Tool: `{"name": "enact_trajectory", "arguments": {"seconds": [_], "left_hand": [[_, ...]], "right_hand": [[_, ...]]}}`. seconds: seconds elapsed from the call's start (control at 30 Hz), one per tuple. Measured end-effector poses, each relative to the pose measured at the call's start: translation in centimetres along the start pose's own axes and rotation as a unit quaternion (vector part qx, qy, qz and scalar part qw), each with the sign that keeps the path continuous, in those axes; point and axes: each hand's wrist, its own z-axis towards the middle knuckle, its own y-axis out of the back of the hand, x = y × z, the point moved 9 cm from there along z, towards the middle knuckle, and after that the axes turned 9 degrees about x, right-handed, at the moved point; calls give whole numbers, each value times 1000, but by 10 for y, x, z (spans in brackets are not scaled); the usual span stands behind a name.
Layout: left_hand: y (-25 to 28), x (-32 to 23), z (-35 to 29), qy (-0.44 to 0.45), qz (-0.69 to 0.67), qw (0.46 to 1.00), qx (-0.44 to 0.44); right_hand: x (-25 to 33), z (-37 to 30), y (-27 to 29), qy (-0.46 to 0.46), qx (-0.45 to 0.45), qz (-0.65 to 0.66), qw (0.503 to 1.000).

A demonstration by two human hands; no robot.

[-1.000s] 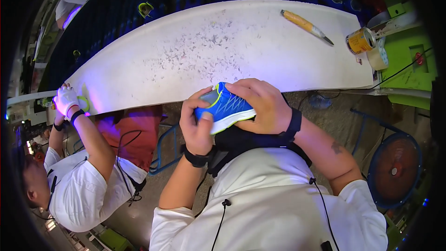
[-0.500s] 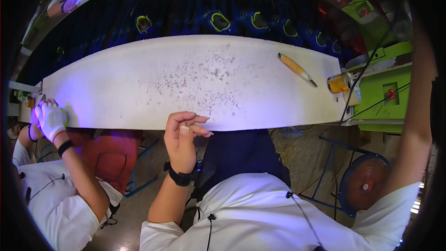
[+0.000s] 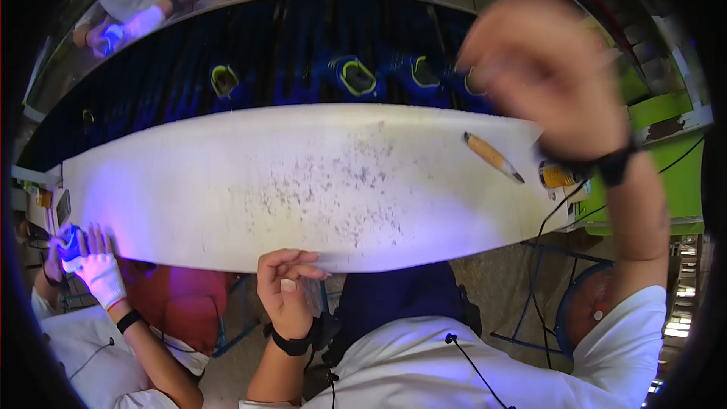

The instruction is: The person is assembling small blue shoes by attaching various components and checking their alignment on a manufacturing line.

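Observation:
My left hand point(image 3: 286, 288), with a black band at the wrist, rests by the near edge of the white tabletop point(image 3: 182, 204). Its fingers are loosely bent and apart from the thumb, with nothing seen in them. Raised over the far right corner is my right hand point(image 3: 541, 68), smeared by motion; whether it holds anything cannot be made out. Below it on the tabletop lies a brush-like tool point(image 3: 492, 157) with a wooden handle and dark ends. A yellow can point(image 3: 556, 174) sits close by at the right edge, partly covered by my wrist.
Beyond the tabletop runs a dark conveyor point(image 3: 280, 68) carrying several shoes point(image 3: 357, 77) with yellow-green collars. Dark scraps point(image 3: 356, 174) dot the middle. At left, a co-worker's gloved hand point(image 3: 98, 276) is by a blue item. A cable point(image 3: 539, 257) hangs at right beside a round stool point(image 3: 587, 307).
My right arm has swung inward from the far right, bringing the hand over the conveyor's right part. The view has tilted up, showing people across. My left hand stays near the table edge.

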Motion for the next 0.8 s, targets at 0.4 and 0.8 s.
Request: {"name": "enact_trajectory", "arguments": {"seconds": [0.4,0.8], "left_hand": [[-13,-20,27,-38,-32,999,8],[-106,-7,5,-123,354,885,276]], "right_hand": [[-228,46,-211,-358,293,13,886],[41,60,52,97,-87,37,991]]}}
